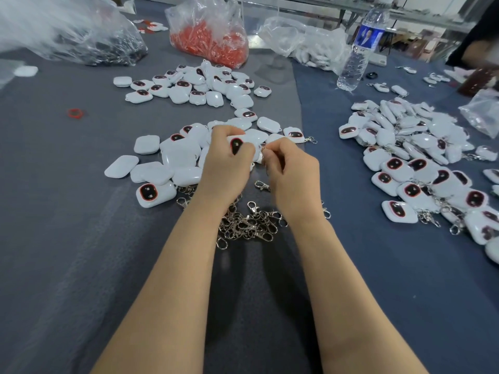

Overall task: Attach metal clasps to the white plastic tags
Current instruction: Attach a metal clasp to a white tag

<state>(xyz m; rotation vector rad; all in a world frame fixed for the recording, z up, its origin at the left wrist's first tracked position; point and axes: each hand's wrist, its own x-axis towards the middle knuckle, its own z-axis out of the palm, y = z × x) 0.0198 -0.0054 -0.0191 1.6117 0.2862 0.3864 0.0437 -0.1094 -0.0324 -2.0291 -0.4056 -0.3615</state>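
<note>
The left hand (226,164) curls its fingers round a white tag (236,145), a smooth, glossy plastic piece shaped like a rounded square, with a dark oval window ringed in red turned up toward the camera. Just right of that grip, almost touching it, the right hand (293,170) pinches a small metal clasp (263,153) between thumb and forefinger. The clasp is tiny and partly hidden by the fingertips, so whether it has met the tag's loop cannot be told.

Below the two grips, between the wrists, lies a tangled heap of clasps (248,224), shiny silver swivel hooks with rings. Left of the held tag and beyond it, loose tags (162,164) lie scattered, some pillowy back up, some window up. Farther beyond is a second mound of tags (205,86). Well to the right of the right hand spreads a wide pile of tags with clasps (405,160) already hanging from them.

All of this lies on a grey woven cloth (67,211). At the far edge are a crinkled clear bag of red pieces (210,39), a ribbed plastic water bottle (357,55) and, off to the left, a small red ring (75,113).
</note>
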